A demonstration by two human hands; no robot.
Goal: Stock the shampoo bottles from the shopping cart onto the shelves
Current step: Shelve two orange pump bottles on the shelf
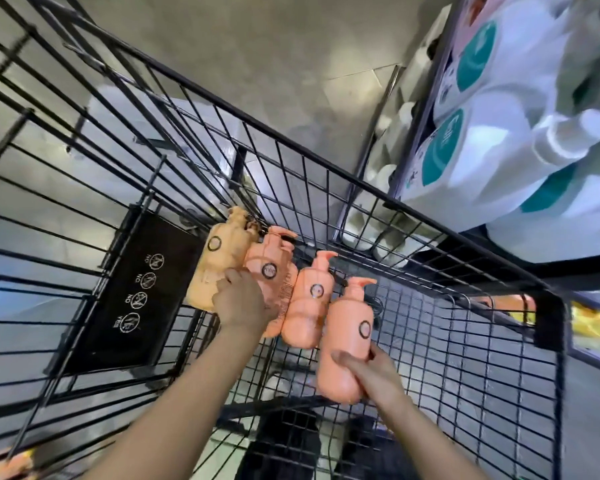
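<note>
A black rectangular plastic flap (132, 292) on the wire shopping cart's child seat carries four round white pictogram signs in a row; three are captioned "NO" and the last "YES". The peach-coloured pump bottles (314, 299) each bear a small round dark-ringed emblem, its lettering too small to read. The white jugs with teal round labels (442, 147) show print blurred past reading
</note>
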